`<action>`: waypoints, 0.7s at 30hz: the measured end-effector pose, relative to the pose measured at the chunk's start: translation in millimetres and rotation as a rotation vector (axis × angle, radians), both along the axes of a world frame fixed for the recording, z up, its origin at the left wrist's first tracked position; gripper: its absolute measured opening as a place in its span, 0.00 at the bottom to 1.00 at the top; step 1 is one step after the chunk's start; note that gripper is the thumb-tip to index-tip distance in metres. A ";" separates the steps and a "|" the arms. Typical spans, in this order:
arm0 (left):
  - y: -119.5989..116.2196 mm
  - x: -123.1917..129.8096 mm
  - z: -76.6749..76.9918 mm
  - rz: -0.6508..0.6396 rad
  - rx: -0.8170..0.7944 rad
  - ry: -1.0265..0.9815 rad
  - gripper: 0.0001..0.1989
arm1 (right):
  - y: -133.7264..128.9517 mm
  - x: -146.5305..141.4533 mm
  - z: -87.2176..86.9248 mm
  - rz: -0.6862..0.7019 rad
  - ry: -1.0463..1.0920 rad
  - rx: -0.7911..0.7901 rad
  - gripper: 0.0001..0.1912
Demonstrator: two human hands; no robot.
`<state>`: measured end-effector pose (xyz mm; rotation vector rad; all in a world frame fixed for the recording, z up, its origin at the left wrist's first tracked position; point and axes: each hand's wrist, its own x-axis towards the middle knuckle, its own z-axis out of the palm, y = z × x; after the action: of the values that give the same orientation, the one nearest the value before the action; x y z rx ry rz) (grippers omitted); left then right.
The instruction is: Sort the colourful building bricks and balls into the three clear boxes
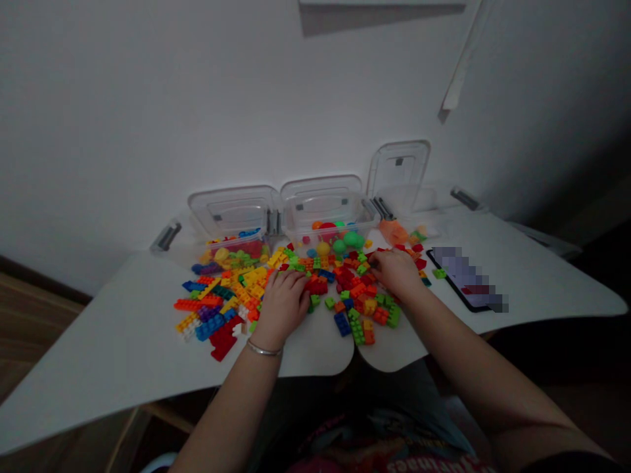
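Note:
Loose toy building bricks lie heaped in many colours across the middle of the white table. My left hand (284,303), a bracelet at its wrist, rests palm down over the heap with its fingers bent and slightly apart. A red brick (317,285) lies by its fingertips, and yellow bricks (254,282) are on its other side. My right hand (396,270) reaches into the right part of the heap, its fingers curled together among red bricks (357,289); whatever is between them is hidden. Closer to me lie a blue brick (342,324) and a green brick (355,330).
Along the wall stand clear plastic boxes with raised lids: a left box (236,244) holding bricks, a middle box (325,226) with coloured balls, and a right box (419,217) with orange contents beside it. A phone (461,279) lies right of my right hand. The table (133,335) has rounded front corners.

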<state>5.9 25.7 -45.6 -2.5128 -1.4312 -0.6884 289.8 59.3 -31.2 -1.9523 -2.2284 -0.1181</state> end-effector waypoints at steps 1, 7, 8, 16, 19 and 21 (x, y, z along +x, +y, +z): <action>-0.1 0.1 0.2 0.000 0.000 0.000 0.14 | -0.2 0.6 -0.3 0.000 0.010 0.013 0.11; -0.5 0.3 0.7 -0.001 -0.005 0.001 0.14 | 2.5 11.9 -4.5 -0.120 0.445 0.090 0.08; -0.6 0.4 0.6 0.002 -0.004 0.002 0.14 | 3.4 13.9 -5.6 -0.147 0.619 0.066 0.09; -0.8 1.1 1.1 0.006 -0.010 -0.006 0.14 | -2.2 17.4 -1.5 -0.079 1.577 -0.101 0.18; -0.7 1.3 1.2 0.007 -0.016 -0.004 0.14 | -6.5 15.5 2.7 -0.031 1.800 -0.188 0.16; -0.6 1.2 1.0 0.009 -0.019 0.001 0.15 | -8.2 13.1 3.8 -0.024 1.900 -0.200 0.13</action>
<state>7.1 25.1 -44.6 -2.5187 -1.4546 -0.6754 302.9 51.1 -27.4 -0.9869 -0.8269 1.3265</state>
